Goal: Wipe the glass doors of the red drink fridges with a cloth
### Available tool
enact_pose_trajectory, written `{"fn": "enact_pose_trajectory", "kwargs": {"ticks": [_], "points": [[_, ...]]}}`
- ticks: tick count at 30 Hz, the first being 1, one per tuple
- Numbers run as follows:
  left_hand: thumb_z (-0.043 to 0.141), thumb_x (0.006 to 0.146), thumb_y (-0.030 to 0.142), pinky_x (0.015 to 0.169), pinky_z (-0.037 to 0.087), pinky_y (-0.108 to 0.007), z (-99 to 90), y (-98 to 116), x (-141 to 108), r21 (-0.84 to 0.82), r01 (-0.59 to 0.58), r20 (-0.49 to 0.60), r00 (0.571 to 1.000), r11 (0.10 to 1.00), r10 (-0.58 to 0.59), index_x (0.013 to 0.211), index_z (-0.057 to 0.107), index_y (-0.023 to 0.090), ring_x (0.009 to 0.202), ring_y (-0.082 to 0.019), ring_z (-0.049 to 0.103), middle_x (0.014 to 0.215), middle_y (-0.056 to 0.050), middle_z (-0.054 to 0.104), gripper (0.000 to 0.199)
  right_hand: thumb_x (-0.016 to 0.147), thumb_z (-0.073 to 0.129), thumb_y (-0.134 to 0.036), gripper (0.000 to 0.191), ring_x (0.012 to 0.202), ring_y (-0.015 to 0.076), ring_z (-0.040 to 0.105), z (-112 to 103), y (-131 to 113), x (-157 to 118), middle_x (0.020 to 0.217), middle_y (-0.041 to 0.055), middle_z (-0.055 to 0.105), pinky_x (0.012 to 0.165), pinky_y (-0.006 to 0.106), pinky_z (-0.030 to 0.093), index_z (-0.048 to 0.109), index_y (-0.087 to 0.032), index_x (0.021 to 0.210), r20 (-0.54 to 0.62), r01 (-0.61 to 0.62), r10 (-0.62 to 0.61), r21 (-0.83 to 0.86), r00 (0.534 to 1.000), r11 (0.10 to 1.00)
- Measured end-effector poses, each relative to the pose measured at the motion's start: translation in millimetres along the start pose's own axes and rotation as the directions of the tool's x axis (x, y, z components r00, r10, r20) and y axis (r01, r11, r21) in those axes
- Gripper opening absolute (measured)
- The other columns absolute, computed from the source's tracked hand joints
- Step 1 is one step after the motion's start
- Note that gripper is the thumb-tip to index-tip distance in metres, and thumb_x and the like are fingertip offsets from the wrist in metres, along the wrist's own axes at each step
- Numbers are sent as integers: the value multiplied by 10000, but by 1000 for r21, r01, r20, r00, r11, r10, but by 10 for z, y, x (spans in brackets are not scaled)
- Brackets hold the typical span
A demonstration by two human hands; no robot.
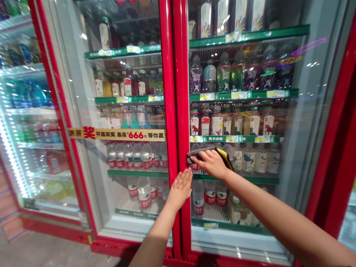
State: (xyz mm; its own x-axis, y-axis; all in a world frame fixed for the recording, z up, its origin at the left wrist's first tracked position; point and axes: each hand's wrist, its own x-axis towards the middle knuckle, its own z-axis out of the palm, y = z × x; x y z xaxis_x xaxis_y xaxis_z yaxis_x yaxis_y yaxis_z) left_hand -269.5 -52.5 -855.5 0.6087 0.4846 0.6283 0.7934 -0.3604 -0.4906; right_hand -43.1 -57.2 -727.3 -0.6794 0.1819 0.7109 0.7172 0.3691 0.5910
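Note:
A folded grey cloth with a yellow and black edge [226, 157] lies against the right glass door [283, 159] of a red-framed drinks cooler. My right hand [213, 163] presses on it, fingers spread over its top. Lower and to the left, my left hand [180, 186] rests flat at the red door frames [182, 92] in the middle, fingers stretched upward and holding nothing. Behind the glass, rows of bottles stand on green-edged shelves.
The left glass door carries a beige strip with printed characters [119, 134]. Another lit cooler [30, 111] stands at the far left. Grey floor [25, 254] shows at the lower left.

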Motion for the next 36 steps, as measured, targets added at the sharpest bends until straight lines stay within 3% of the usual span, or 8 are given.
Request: {"fn": "enact_pose_trajectory", "kwargs": {"ticks": [3, 8, 14, 20, 23, 28, 33, 36], "points": [[593, 913, 414, 1279, 177, -396, -4, 3, 3, -16, -17, 21, 1000, 1000, 18, 1607, 70, 83, 1546, -223, 55, 1648, -164, 157, 930, 993, 564, -258, 318, 847, 195, 456, -56, 35, 28, 997, 46, 648, 702, 346, 272, 634, -312, 1299, 45, 94, -94, 2, 995, 996], [575, 918, 389, 1284, 153, -397, 1, 3, -3, -23, -25, 34, 999, 999, 26, 1609, 93, 93, 1546, -221, 59, 1656, -158, 151, 893, 1000, 532, -234, 362, 864, 211, 454, -61, 168, 328, 1063, 68, 648, 710, 365, 267, 620, -338, 1335, -52, -233, 229, -77, 972, 969], [600, 903, 368, 1290, 137, -428, 50, 4, -23, -25, -36, -13, 999, 999, 36, 1570, 273, 105, 1552, -229, 100, 1659, -168, 193, 788, 1012, 534, -285, 296, 838, 174, 483, 13, -31, -12, 996, 12, 656, 703, 341, 297, 643, -341, 1281, 35, 125, -124, -36, 992, 992], [670, 860, 381, 1270, 241, -444, 214, -3, -68, -60, -60, -120, 991, 996, 53, 1345, 572, 171, 1529, -252, 258, 1575, -142, 435, 537, 1021, 485, -247, 375, 795, 153, 478, 4, -9, 48, 1065, 33, 648, 711, 334, 322, 562, -341, 1375, -88, 179, -185, -70, 979, 981], [680, 850, 371, 1273, 219, -458, 271, -6, -83, -55, -60, -132, 990, 997, 52, 1396, 536, 176, 1527, -262, 268, 1569, -139, 443, 597, 1022, 483, -249, 411, 821, 168, 477, -26, 53, 364, 1073, 42, 645, 701, 342, 311, 516, -367, 1414, 7, 295, -295, -53, 955, 954], [653, 860, 378, 1277, 195, -427, 255, -5, -77, -36, -65, -131, 990, 997, 60, 1493, 428, 145, 1541, -245, 226, 1611, -137, 378, 711, 1007, 490, -209, 429, 887, 210, 473, 17, -42, 479, 1104, 87, 635, 733, 362, 300, 533, -331, 1417, -1, 53, -53, -47, 999, 998], [648, 863, 373, 1267, 234, -440, 222, -1, -67, -62, -57, -135, 990, 996, 49, 1471, 473, 187, 1500, -251, 336, 1560, -124, 460, 660, 1031, 450, -257, 383, 826, 191, 452, 1, -91, 354, 986, 58, 622, 692, 351, 273, 554, -324, 1394, 69, 289, -290, 13, 955, 957], [634, 873, 361, 1278, 188, -420, 182, 1, -68, -31, -63, -129, 990, 998, 58, 1532, 381, 161, 1532, -239, 255, 1625, -121, 354, 734, 1024, 455, -235, 412, 861, 202, 456, -56, 44, 482, 1038, 58, 618, 707, 358, 275, 543, -364, 1406, 32, 130, -128, -62, 991, 990]]}}
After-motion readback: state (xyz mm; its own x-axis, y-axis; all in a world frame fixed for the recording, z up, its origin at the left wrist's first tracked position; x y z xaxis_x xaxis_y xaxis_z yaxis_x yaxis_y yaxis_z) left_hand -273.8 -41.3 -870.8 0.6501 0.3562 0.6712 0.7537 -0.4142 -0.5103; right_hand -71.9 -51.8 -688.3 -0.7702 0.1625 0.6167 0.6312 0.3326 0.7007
